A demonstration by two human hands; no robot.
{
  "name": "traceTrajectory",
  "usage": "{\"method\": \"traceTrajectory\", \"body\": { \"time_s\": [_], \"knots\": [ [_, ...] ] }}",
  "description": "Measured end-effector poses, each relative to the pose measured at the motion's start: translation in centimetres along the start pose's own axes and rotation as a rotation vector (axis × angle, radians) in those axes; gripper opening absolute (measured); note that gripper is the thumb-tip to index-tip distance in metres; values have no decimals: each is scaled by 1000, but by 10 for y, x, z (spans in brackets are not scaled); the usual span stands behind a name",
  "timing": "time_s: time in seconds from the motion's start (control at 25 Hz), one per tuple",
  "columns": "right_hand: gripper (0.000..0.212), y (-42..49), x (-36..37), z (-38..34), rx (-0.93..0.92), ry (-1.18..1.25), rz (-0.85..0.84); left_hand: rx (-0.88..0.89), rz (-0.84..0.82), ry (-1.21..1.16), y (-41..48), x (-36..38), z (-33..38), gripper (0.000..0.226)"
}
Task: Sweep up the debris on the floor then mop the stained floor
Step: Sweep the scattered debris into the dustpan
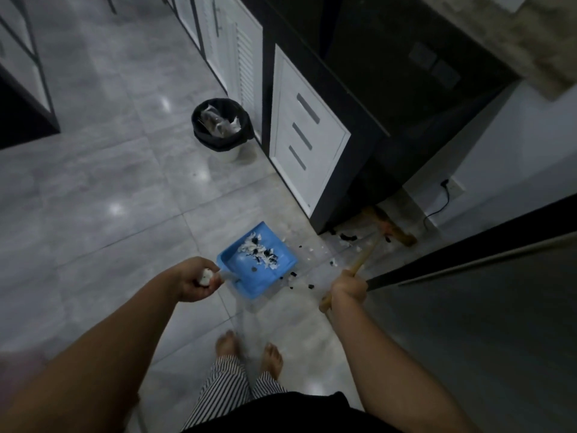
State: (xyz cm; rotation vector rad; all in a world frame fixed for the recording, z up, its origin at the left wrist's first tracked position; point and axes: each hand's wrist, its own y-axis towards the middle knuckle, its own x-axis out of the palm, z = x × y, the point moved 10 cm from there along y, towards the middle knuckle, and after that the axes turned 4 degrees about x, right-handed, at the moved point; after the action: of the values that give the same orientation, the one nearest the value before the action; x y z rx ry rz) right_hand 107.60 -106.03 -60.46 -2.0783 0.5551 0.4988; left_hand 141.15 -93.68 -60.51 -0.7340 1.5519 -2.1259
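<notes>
The left hand (193, 278) is curled round the white grip of the dustpan (249, 276). The blue pan lies on the floor (109, 182) with its mouth turned right, scraps (259, 250) inside. The right hand (348, 289) grips the broom (363, 256), whose stick slants away to the right, head at the cabinet (306, 129) foot. Loose debris (312, 270) lies between. A bin (221, 126) stands beyond.
</notes>
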Motion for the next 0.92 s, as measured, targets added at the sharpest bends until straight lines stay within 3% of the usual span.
{"method": "traceTrajectory", "body": {
  "time_s": [0.28, 0.52, 0.92],
  "knots": [
    [44, 22, 6, -66, 67, 52, 4, 33, -22, 102, 15, 43, 93, 12],
    [39, 40, 30, -116, 5, 75, -68, 32, 15, 170, 31, 62, 144, 12],
    [53, 149, 43, -173, 198, 52, 2, -28, 85, 155, 88, 94, 211, 23]
  ]
}}
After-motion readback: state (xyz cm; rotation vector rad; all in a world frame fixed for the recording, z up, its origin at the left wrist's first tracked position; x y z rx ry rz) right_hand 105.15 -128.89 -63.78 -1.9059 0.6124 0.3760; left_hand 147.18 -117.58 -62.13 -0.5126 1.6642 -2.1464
